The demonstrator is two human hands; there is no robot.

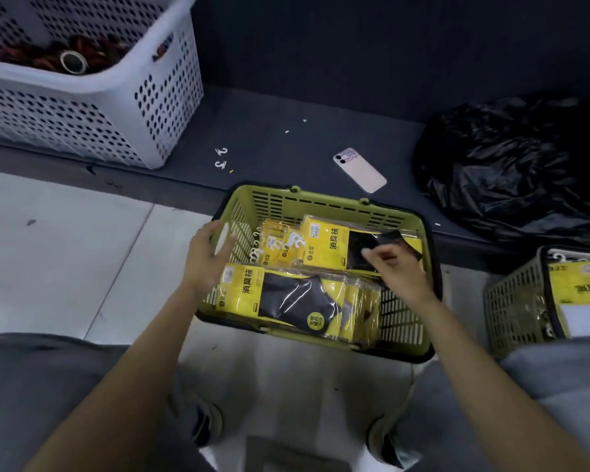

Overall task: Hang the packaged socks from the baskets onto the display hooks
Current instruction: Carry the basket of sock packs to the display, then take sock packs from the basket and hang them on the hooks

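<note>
The left hand (pixel 206 257) sits by the green basket (pixel 321 201) rim, fingers loosely spread, holding nothing. The right hand (pixel 401 270) has curled fingers that seem to pinch the sock pack (pixel 327 243) lying under them in the basket

Baskets: 3. That's 1 white perforated basket (pixel 150 107), 1 green shopping basket (pixel 321 199) and 1 grey-green basket (pixel 511 301), cut off at right edge.

Sock packs in green basket: 2 lie flat w/ full faces showing, front pack (pixel 286 298) & back pack (pixel 334 245). The upright row (pixel 280 250) shows approx. 3 logo tops, w/ more behind; exact no. can't be told.

Grey-green basket: 1 side pack (pixel 576 284) visible.

Loose white hooks (pixel 221 151) on dark ledge: 2.

Phone (pixel 360 170): 1. Black plastic bag (pixel 511 172): 1. Tape roll (pixel 73 62): 1.

Hands: 2, left hand (pixel 206 257) & right hand (pixel 399 267).
</note>
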